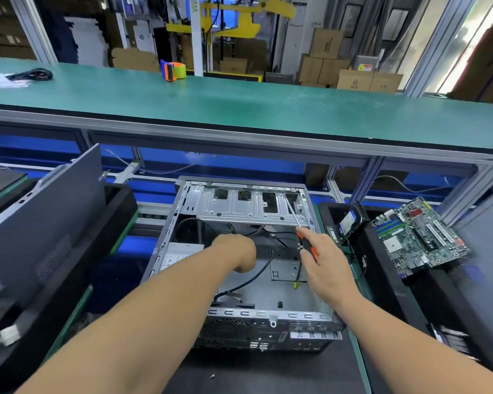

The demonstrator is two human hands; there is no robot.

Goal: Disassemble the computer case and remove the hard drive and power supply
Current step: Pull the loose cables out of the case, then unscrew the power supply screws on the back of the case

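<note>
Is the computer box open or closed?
Open. The computer case has no side cover on top, so you can see its cables and metal floor inside, and the left hand reaches in.

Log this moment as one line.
case: open, motherboard out | right hand: screwdriver at drive cage | left hand: inside case, grip unclear
</note>
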